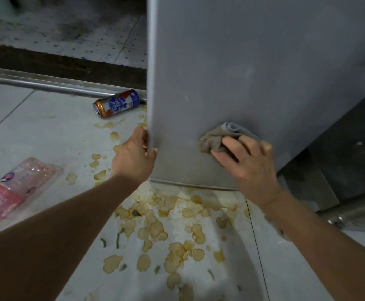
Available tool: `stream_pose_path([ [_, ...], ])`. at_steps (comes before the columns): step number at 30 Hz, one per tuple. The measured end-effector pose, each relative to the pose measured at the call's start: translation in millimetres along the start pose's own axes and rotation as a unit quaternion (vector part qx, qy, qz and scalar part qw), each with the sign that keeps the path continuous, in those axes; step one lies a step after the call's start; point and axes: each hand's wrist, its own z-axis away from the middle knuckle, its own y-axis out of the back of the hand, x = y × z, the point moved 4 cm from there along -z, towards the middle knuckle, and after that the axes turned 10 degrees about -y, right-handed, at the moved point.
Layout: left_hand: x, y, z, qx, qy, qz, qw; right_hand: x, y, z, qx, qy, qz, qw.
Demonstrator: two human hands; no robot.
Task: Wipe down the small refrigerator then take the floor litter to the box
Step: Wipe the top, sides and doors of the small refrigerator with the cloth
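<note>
The small grey refrigerator (242,72) fills the upper right of the view, its side panel facing me. My right hand (246,161) presses a crumpled grey-brown cloth (216,137) against the lower part of that panel. My left hand (133,157) grips the refrigerator's left vertical edge near the bottom, thumb on the panel and fingers round the edge. On the tiled floor lie a beer can (116,104) on its side by the refrigerator's corner and a flattened pink plastic bottle (14,187) at the far left.
Scattered crisps and yellowish spill stains (166,224) cover the floor below and left of the refrigerator. A metal door track (47,83) and dark threshold run across the upper left. A dark cabinet base and a metal tube (351,211) stand to the right.
</note>
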Motion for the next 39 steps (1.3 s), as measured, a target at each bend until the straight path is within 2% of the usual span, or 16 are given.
stream_pose_path([
  [3, 0, -1, -1, 0.002, 0.015, 0.004, 1.0, 0, -14, 22, -0.025, -0.06, -0.024, 0.998],
  [5, 1, 0, -1, -0.003, 0.019, 0.001, 1.0, -12, -29, 49, -0.113, 0.013, -0.008, 0.993],
  [8, 4, 0, -1, -0.005, 0.027, -0.004, 1.0, -15, -38, 70, -0.273, 0.117, -0.014, 0.955],
  [10, 6, 0, 1, -0.004, 0.046, -0.002, 0.999, -8, -33, 69, -0.299, 0.126, -0.016, 0.946],
  [12, 8, -1, 2, 0.003, 0.059, 0.002, 0.998, 9, -17, 55, -0.242, 0.078, -0.01, 0.967],
  [14, 8, -3, 3, 0.011, 0.071, 0.003, 0.997, 34, 0, 34, -0.125, -0.03, -0.003, 0.992],
  [17, 8, -4, 4, 0.027, 0.074, -0.012, 0.997, 52, 10, 24, -0.021, -0.131, 0.002, 0.991],
  [20, 8, -3, 4, 0.022, 0.067, -0.017, 0.997, 38, -7, 53, -0.04, -0.152, -0.009, 0.988],
  [24, 10, -3, 4, 0.015, 0.065, -0.032, 0.997, 24, -29, 93, -0.207, -0.053, -0.023, 0.977],
  [26, 11, -3, 5, 0.016, 0.072, -0.034, 0.997, 27, -24, 92, -0.228, -0.046, -0.038, 0.972],
  [27, 11, -3, 5, 0.016, 0.073, -0.032, 0.997, 33, -17, 87, -0.215, -0.079, -0.052, 0.972],
  [30, 9, -4, 4, 0.023, 0.065, -0.032, 0.997, 70, 5, 59, -0.081, -0.299, -0.096, 0.946],
  [31, 8, -5, 5, 0.026, 0.063, -0.033, 0.997, 79, 11, 51, -0.034, -0.342, -0.08, 0.936],
  [33, 6, -6, 5, 0.035, 0.055, -0.035, 0.997, 81, 12, 48, 0.011, -0.358, -0.049, 0.932],
  [35, 5, -8, 6, 0.042, 0.047, -0.038, 0.997, 71, 6, 57, -0.002, -0.403, -0.037, 0.915],
  [39, 2, -10, 6, 0.04, 0.034, -0.039, 0.998, 53, -7, 85, -0.105, -0.482, -0.039, 0.869],
])
